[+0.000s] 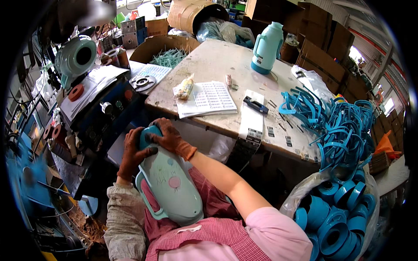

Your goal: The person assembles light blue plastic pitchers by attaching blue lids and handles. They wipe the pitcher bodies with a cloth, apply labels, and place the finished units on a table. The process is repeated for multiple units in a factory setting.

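Observation:
A pale green thermos flask [169, 191] with a side handle lies across my lap, its far end pointing away from me. Handwriting and a pink round spot mark its side. At that far end sits a darker teal part [149, 135]. My left hand [132, 152], in a reddish-brown glove, is closed around the left of this end. From the right, my right hand [171, 138], gloved alike, grips over the teal part, its thumb toward the left glove. How the teal part joins the body is hidden by the gloves.
On the worktable [217, 56] stand a finished-looking thermos flask [266, 48], sheets of labels [209, 98], a label strip with a dark cutter [256, 104] and a heap of teal handles [344, 126]. A bag of teal rings [333, 217] is at my right, a machine [102, 104] at left.

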